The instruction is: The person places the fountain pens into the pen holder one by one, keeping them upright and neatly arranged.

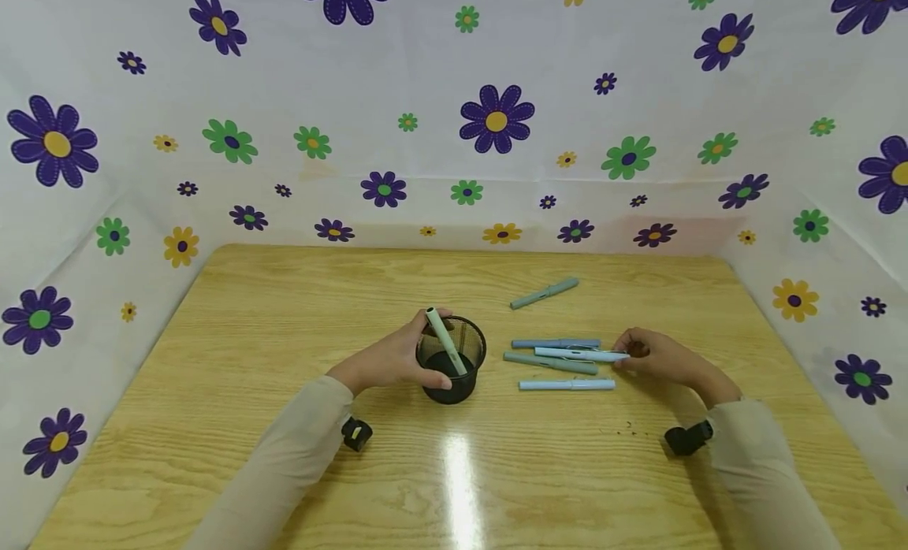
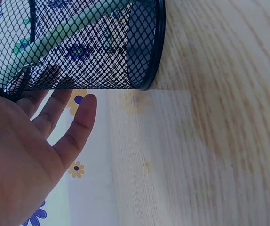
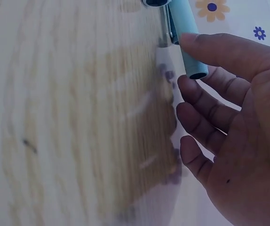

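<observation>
My left hand (image 1: 392, 359) holds the black mesh pen cup (image 1: 454, 392) from its left side, thumb at the near rim and fingers behind. A pale green pen (image 1: 446, 341) leans inside the cup, its upper end near that hand. In the left wrist view, the mesh wall (image 2: 92, 56) lies along the fingers. My right hand (image 1: 665, 361) pinches the end of a light blue pen (image 1: 567, 353) between thumb and forefinger. This pen overlaps a blue-grey pen (image 1: 532, 343) and a grey-green pen (image 1: 546, 364). In the right wrist view, the pinched pen end (image 3: 193, 61) shows closely.
Nearer me lies another light blue pen (image 1: 566, 384), and farther back a grey-green pen (image 1: 545, 293) is set at an angle. Small dark specks dot the wooden table (image 1: 567, 487). A flowered white cloth (image 1: 426, 69) surrounds the back and sides.
</observation>
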Available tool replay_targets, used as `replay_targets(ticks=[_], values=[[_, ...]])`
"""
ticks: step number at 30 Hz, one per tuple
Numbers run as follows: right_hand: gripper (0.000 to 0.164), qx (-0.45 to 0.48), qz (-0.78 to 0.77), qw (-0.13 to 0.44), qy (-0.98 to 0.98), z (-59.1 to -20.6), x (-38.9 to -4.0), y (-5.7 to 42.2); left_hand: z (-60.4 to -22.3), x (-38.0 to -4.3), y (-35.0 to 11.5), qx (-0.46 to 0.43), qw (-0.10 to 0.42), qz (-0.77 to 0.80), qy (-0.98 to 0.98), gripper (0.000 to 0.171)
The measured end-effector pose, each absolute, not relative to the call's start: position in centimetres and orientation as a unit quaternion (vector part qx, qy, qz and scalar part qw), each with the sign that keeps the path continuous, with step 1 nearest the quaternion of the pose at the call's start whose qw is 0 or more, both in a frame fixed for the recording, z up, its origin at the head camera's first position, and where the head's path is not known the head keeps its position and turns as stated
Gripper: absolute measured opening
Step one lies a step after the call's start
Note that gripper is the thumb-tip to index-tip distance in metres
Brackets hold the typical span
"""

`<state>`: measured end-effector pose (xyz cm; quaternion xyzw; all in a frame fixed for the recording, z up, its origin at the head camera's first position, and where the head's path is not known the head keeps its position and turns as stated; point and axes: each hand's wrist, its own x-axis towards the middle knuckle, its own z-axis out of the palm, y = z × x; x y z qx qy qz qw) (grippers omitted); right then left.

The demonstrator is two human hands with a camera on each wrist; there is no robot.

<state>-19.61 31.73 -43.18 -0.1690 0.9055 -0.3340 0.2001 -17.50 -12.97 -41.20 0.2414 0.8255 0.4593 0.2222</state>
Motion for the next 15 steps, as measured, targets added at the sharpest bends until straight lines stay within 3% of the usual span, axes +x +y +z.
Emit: replay_targets(ticks=[15], values=[[0.013, -0.198, -0.352, 0.162, 0.9, -40.7, -18.7, 31.4, -41.0, -17.3, -13.0, 0.234, 0.223, 0.463, 0.826, 0.101]])
